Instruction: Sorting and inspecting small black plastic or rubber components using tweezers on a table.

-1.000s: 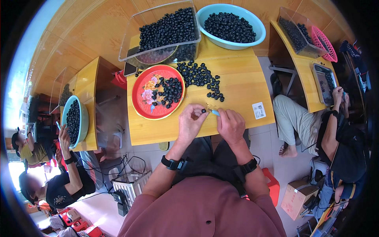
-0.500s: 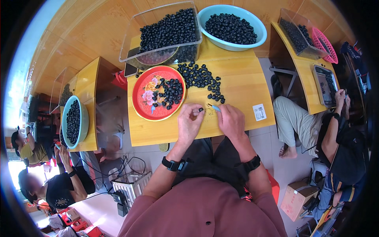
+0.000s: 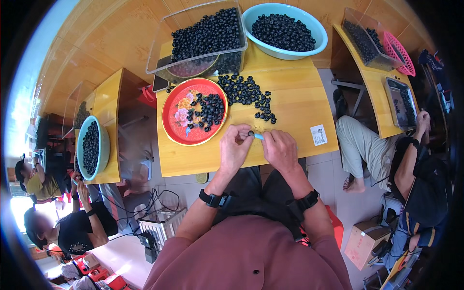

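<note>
Over the near part of the yellow table, my left hand (image 3: 234,149) pinches a small, dark, round bead (image 3: 251,133) between thumb and fingers. My right hand (image 3: 281,151) is closed around a slim tool with a light blue handle (image 3: 259,137). Its front end meets the bead, so the tip is hidden. Just beyond my hands lie loose black beads (image 3: 244,92), some trailing toward my right hand. A red flowered tray (image 3: 170,108) with a gold rim stands left of them, holding more black beads (image 3: 210,111).
At the table's back are a clear plastic bin (image 3: 157,58) and a light blue basin (image 3: 316,34), both full of black beads. A white label (image 3: 318,135) is stuck near the right edge. People work at tables on both sides; cables and a crate (image 3: 162,224) are on the floor.
My right hand has shifted left, bringing the tool from just beside the bead onto it. My left hand still pinches the bead, raised slightly.
</note>
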### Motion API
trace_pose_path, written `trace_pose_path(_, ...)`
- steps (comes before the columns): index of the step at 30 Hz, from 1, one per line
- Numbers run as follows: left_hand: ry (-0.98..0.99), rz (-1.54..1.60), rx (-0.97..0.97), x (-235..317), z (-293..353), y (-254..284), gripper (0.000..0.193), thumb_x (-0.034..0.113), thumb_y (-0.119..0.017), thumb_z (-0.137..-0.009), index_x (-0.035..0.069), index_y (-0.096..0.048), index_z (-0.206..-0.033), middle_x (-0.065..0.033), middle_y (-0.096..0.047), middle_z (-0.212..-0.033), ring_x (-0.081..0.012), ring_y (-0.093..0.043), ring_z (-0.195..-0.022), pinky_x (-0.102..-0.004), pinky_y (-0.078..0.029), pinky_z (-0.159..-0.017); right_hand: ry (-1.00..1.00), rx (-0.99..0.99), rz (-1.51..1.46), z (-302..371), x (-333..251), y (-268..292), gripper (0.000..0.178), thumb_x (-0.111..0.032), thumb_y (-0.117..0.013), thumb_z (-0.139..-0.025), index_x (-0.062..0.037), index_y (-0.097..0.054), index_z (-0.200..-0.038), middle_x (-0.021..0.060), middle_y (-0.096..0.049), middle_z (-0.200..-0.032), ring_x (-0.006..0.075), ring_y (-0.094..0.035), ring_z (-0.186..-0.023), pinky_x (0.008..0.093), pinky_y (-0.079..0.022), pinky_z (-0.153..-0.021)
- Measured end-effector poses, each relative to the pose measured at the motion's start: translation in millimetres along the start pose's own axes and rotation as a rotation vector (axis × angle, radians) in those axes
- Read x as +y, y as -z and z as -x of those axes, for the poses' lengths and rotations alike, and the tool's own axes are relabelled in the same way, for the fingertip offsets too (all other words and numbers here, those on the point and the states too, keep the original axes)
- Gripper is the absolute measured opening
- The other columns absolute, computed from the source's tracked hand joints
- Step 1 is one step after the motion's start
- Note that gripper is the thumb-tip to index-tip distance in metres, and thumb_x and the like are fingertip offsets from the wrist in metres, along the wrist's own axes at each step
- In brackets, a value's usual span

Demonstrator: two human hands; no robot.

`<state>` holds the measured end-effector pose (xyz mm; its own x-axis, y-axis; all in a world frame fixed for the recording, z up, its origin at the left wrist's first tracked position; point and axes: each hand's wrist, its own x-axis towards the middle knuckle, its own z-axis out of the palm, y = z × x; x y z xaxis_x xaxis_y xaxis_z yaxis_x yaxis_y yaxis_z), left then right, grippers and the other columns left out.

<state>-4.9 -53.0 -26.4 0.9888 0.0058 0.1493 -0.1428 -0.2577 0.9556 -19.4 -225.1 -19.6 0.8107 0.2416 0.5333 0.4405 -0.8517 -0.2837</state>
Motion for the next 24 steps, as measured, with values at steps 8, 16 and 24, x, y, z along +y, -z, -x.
trace_pose_path(8, 0.022, 0.118, -0.025, -10.3, 0.1, -0.2, 0.026, -0.006, -0.08, -0.088, 0.001, -0.07, -0.112, -0.0071, -0.069, -0.1, -0.0138, -0.071, -0.09, -0.0273, -0.059, -0.078, -0.011, -0.006, -0.012, 0.9, 0.7, -1.5, 0.012, -0.012, -0.07, -0.089, -0.0069, -0.06, -0.083, 0.0089, -0.055, -0.071, 0.0285, -0.061, -0.067, 0.0432, -0.048, -0.061)
trace_pose_path(16, 0.1, 0.445, -0.065, -20.8, 2.3, 5.8, 0.025, -0.008, -0.077, -0.092, -0.001, -0.068, -0.114, -0.0036, -0.067, -0.101, -0.0089, -0.069, -0.093, -0.0239, -0.058, -0.082, -0.092, 0.0, -0.001, -3.7, 0.1, -0.8, 0.011, -0.01, -0.068, -0.091, -0.007, -0.06, -0.084, 0.0097, -0.057, -0.071, 0.03, -0.063, -0.068, 0.0442, -0.051, -0.063)
trace_pose_path(24, -0.177, -0.017, 0.175, 7.1, -7.9, 36.1, 0.017, -0.003, -0.08, -0.089, 0.002, -0.075, -0.104, -0.0064, -0.068, -0.097, -0.015, -0.068, -0.085, -0.0279, -0.055, -0.077, -0.099, 0.011, 0.005, -2.0, -0.6, -0.4, 0.01, -0.011, -0.067, -0.094, -0.0072, -0.062, -0.086, 0.0095, -0.058, -0.072, 0.0298, -0.064, -0.067, 0.0436, -0.052, -0.062)
